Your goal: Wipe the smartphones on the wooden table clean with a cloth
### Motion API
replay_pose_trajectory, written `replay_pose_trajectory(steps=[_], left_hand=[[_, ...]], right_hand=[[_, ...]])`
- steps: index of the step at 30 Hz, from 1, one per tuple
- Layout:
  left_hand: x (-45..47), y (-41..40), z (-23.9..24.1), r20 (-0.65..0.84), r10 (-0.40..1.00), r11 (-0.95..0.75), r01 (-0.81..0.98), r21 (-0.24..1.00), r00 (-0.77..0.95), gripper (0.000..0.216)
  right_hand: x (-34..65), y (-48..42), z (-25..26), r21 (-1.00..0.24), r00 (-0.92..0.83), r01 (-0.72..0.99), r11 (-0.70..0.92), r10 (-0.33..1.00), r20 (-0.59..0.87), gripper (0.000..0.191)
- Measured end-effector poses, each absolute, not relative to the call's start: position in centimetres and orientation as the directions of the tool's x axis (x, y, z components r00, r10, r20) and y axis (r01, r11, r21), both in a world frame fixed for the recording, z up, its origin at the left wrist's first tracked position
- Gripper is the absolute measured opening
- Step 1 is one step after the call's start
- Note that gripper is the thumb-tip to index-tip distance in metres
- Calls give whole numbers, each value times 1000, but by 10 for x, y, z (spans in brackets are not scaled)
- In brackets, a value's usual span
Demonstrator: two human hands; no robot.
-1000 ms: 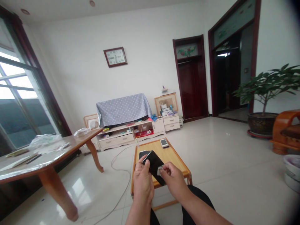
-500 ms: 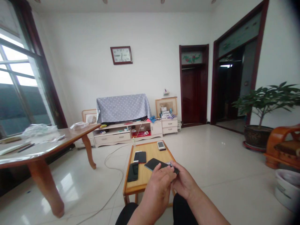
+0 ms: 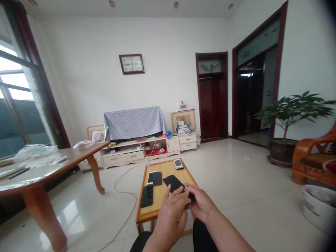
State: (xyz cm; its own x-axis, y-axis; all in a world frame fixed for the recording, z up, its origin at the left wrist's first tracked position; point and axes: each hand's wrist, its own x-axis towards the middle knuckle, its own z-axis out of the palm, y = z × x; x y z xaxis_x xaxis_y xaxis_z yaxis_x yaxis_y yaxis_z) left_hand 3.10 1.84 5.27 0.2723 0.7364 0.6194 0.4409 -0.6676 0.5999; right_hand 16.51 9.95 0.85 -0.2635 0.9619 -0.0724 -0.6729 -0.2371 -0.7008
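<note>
A dark phone (image 3: 173,182) is tilted above the low wooden table (image 3: 162,211), its near end partly hidden by my fingers. My right hand (image 3: 201,200) is closed around that near end, thumb on top. Across the phone's face lie the fingers of my left hand (image 3: 172,209), spread and touching it. To the left, another black phone (image 3: 147,196) rests on the tabletop. Behind it are a dark phone (image 3: 157,178) and a white-edged one (image 3: 151,177), side by side. A white phone (image 3: 178,163) lies at the far right corner.
A larger table (image 3: 76,159) with plastic bags (image 3: 36,151) stands at left. A cable (image 3: 135,196) runs over the floor beside the low table. At right are a white bucket (image 3: 317,210), a wooden armchair (image 3: 301,157) and a potted plant (image 3: 282,148). A low cabinet (image 3: 123,159) lines the wall.
My left hand's fingers have spread further over the phone, and the phone's near end has turned slightly toward me. The whole view has shifted a little.
</note>
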Motion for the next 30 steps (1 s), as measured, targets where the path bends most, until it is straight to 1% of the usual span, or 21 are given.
replay_pose_trajectory(steps=[2, 4, 7, 10, 12, 14, 22, 26, 30], left_hand=[[31, 21, 47, 611, 755, -648, 423, 634, 240, 38], [30, 24, 41, 615, 760, -635, 443, 633, 210, 32], [29, 32, 30, 623, 773, -597, 470, 650, 119, 33], [30, 40, 19, 601, 798, -527, 445, 724, -33, 46], [31, 45, 13, 583, 808, -484, 469, 738, -83, 58], [33, 48, 9, 574, 813, -455, 511, 729, -95, 69], [34, 47, 10, 514, 837, -348, 543, 764, -187, 90], [36, 45, 13, 487, 853, -299, 589, 750, -186, 99], [38, 47, 13, 472, 845, -258, 580, 772, -251, 104]], right_hand=[[164, 102, 5, -707, -228, -672, -219, 970, -84, 34], [164, 103, 4, -711, -189, -678, -188, 979, -79, 39], [163, 103, 3, -720, -138, -679, -140, 989, -62, 42], [157, 102, -1, -730, -120, -671, -127, 991, -62, 42], [152, 100, -3, -728, -112, -674, -125, 992, -67, 43], [146, 97, -4, -728, -109, -674, -124, 992, -68, 43], [135, 81, 0, -788, -108, -609, -93, 994, -34, 38], [136, 82, -3, -791, -135, -604, -101, 991, -23, 37], [135, 82, -8, -806, -121, -586, -87, 993, -20, 40]])
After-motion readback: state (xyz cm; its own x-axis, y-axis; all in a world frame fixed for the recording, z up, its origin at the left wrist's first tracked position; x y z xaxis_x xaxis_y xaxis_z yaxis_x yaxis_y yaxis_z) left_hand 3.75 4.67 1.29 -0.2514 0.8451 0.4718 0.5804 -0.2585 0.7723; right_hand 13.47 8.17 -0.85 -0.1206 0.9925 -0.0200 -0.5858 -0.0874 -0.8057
